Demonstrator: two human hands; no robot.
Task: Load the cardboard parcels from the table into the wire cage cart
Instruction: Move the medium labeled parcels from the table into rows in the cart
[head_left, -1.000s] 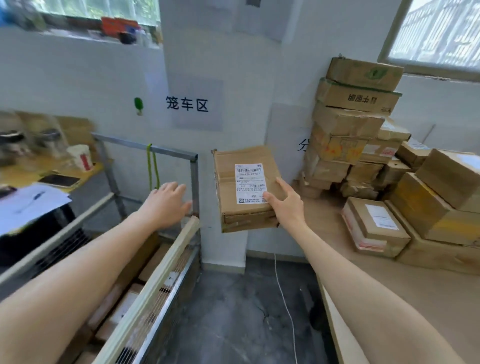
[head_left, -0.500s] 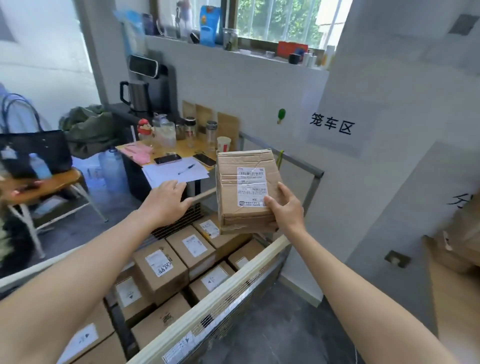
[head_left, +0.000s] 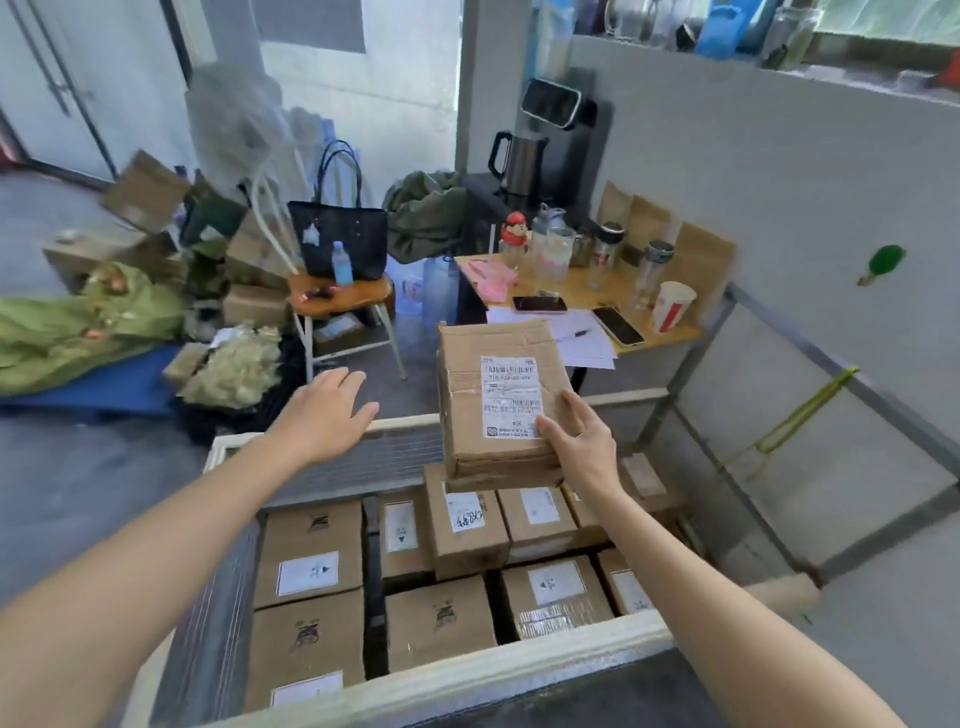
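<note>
Left hand (head_left: 324, 415) first: palm down, fingers spread and fairly straight, holding nothing; it hovers over the far edge of the wire cage cart (head_left: 470, 675). Below those fingers and nearer us lie the loaded parcels (head_left: 311, 553), packed in rows, labels up.

Right of the left fingertips and apart from them, the carried parcel (head_left: 498, 400) hangs over the cart, label facing us, a bit tilted. Directly under it a taller parcel (head_left: 465, 525) stands above its neighbours; we cannot tell whether the two touch.

Right hand (head_left: 582, 449) grips the carried parcel at its lower right corner, thumb on the labelled face, other fingers curled round the side edge; one-handed hold only.

Step, we judge: setting this parcel down inside the cart. To do it well we'd bring the left fingers across to the parcel's free left edge and level it. The tall parcel beneath the right fingers looks a narrow perch; the lower rows nearer us seem safer. Lower it flat, label up, thumb off last.

Risk: corner grip slips and the parcel tips off the stack.

Right of the right fingers: the cart's metal side rail (head_left: 831, 358), with a green strap (head_left: 802, 410) hanging from it.
</note>
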